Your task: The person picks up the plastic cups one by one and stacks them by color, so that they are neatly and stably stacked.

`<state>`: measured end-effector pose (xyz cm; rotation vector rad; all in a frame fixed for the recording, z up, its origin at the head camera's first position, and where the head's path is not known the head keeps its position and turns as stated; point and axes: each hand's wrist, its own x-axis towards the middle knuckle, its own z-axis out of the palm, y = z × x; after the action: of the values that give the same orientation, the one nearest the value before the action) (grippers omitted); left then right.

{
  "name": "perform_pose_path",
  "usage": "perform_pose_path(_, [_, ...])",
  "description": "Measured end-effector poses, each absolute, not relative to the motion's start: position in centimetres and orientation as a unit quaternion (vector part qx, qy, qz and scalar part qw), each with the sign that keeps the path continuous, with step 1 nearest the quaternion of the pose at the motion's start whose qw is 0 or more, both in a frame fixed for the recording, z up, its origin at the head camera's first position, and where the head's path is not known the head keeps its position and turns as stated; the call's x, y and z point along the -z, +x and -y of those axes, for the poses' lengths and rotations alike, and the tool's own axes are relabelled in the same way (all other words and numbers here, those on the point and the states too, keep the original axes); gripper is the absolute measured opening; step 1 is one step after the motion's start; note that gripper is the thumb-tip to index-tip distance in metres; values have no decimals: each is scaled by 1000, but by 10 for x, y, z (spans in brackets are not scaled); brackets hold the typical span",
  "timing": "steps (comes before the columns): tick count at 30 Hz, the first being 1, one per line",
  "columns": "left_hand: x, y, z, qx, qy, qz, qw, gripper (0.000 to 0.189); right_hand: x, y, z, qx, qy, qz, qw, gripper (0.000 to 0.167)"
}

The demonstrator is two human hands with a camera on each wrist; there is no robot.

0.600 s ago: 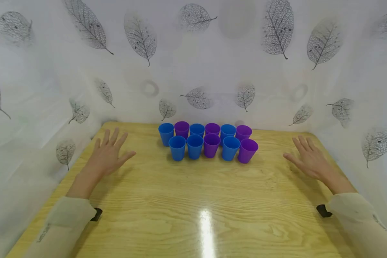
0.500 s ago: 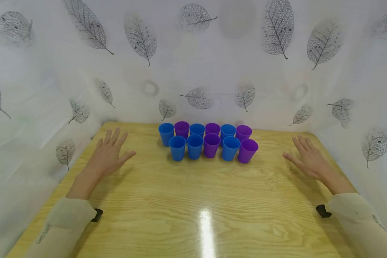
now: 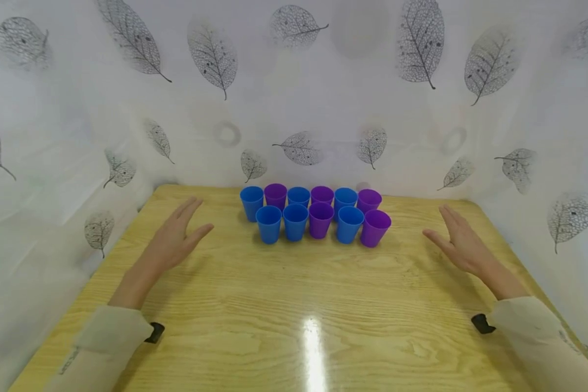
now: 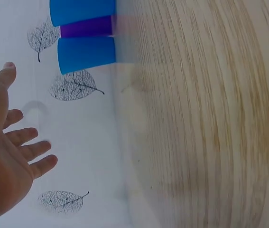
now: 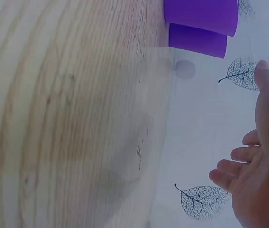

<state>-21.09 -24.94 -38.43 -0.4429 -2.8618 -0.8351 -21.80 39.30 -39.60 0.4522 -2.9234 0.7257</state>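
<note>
Several blue and purple cups stand upright, mouths up, in two close rows near the back of the table. A blue cup [image 3: 268, 226] is at the front row's left end and a purple cup [image 3: 374, 228] at its right end. My left hand [image 3: 171, 242] is over the table to the left of the cups, apart from them, fingers extended and thumb toward them. On the other side my right hand [image 3: 463, 245] is held likewise, thumb inward. Neither hand holds anything. In the left wrist view the left palm [image 4: 6, 175] shows, its fingers relaxed.
The wooden table [image 3: 284, 305] stretches in front of the cups, with a bright reflection near its front. A pale cloth with a leaf print [image 3: 301, 148] hangs behind the table and along both sides. Each wrist bears a black strap piece [image 3: 154, 332].
Both hands have turned thumb-up and moved slightly inward toward the cups. The fingers, spread before, now look closer together from the head view. The cups have stayed in place.
</note>
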Motion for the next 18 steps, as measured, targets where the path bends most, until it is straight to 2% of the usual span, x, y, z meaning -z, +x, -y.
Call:
perform_pose_path(11, [394,-212,230,361,-159,915,78,68,398,-216,-364,-293,162,936,106,66])
perform_pose_path(18, [395,-216,212,401,-173,894,102,61,402,-220,-344,-335,165,920,118,57])
